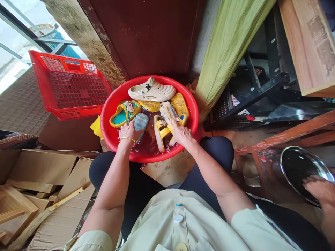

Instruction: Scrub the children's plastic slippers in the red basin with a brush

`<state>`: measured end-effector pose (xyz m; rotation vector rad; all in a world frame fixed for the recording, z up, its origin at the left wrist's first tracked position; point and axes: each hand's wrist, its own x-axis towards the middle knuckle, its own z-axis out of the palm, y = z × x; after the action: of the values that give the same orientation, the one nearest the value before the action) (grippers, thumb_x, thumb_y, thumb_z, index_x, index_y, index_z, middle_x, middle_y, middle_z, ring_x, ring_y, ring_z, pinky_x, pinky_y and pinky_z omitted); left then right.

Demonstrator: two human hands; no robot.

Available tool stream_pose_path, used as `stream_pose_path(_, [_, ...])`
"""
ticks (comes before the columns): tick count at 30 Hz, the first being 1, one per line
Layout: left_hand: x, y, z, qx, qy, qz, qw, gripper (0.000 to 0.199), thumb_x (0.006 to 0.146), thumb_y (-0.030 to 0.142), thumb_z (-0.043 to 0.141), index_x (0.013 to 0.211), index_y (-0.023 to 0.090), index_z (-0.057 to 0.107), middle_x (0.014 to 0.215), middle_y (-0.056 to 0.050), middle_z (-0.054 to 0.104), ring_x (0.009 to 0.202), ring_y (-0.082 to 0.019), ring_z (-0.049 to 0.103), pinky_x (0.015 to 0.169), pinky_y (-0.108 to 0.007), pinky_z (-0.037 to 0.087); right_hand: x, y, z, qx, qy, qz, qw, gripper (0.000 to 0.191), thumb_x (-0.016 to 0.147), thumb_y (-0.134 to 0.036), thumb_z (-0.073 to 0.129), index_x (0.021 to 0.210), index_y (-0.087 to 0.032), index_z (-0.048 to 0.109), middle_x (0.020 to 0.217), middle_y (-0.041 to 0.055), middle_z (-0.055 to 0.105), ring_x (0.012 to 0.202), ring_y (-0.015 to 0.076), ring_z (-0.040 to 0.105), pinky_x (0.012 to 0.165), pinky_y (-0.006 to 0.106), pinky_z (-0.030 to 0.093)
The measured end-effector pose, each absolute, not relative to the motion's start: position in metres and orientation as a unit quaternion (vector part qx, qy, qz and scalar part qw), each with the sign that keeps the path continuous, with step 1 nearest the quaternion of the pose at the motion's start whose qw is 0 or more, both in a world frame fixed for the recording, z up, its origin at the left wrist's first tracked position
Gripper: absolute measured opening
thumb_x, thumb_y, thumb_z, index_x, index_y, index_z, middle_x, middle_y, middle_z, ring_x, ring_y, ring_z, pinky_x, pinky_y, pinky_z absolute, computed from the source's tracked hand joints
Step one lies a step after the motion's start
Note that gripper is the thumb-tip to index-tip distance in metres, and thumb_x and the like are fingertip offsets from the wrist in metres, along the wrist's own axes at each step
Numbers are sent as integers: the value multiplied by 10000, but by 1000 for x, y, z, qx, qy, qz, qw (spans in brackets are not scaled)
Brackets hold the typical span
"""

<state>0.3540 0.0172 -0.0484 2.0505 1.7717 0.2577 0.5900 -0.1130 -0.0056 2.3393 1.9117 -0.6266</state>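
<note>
A red basin (104, 120) of water stands between the knees, holding a cream clog (154, 91), a yellow shoe with teal lining (123, 114), a yellow strapped sandal (160, 134) and other yellow footwear. My left hand (128, 131), with a thin bracelet on the wrist, grips a wet grey-blue shoe (141, 123) at the basin's left side. On the right, my right hand (181, 133) is closed round a brush (167, 112) whose pale bristles show above the sandals. The fingertips of that hand are partly hidden.
A red crate (78, 83) leans at the left, above an open cardboard box (44, 164) with wood pieces. A green curtain (227, 45) hangs at the right, beside black metal frames. Another person's hand (320, 190) touches a round glass lid (295, 167) at lower right.
</note>
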Motion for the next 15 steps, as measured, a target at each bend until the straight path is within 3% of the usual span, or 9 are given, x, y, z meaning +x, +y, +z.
stream_pose_path(3, [354, 17, -60, 729, 658, 14, 189, 937, 652, 664, 802, 1382, 119, 582, 1474, -368, 491, 1373, -587, 459, 1017, -737, 433, 597, -108, -11, 763, 612, -206, 22, 686, 1044, -246, 342, 1698, -134, 166, 1203, 233, 745, 1097, 353, 735, 933, 482, 565])
stream_pose_path(8, [363, 12, -85, 706, 669, 40, 229, 1122, 577, 663, 837, 1496, 146, 453, 1519, -367, 456, 1428, -562, 425, 1061, -739, 383, 600, -110, -13, 752, 626, -208, 4, 674, 1057, -257, 322, 1704, -157, 163, 1174, 198, 759, 1091, 332, 738, 931, 464, 568])
stream_pose_path(11, [361, 16, -93, 697, 656, 45, 286, 1100, 586, 506, 839, 1532, 134, 419, 1528, -350, 467, 1397, -511, 503, 1079, -636, 435, 599, -113, -13, 750, 630, -204, 1, 675, 1059, -277, 325, 1705, -166, 165, 1147, 189, 768, 1070, 333, 745, 919, 467, 575])
stream_pose_path(15, [361, 26, -91, 667, 658, 109, 332, 948, 641, 413, 767, 1510, 149, 496, 1411, -245, 633, 1259, -446, 637, 1015, -531, 512, 597, -114, -13, 746, 635, -199, 6, 675, 1053, -285, 328, 1703, -172, 185, 1177, 190, 764, 1067, 333, 748, 922, 465, 577])
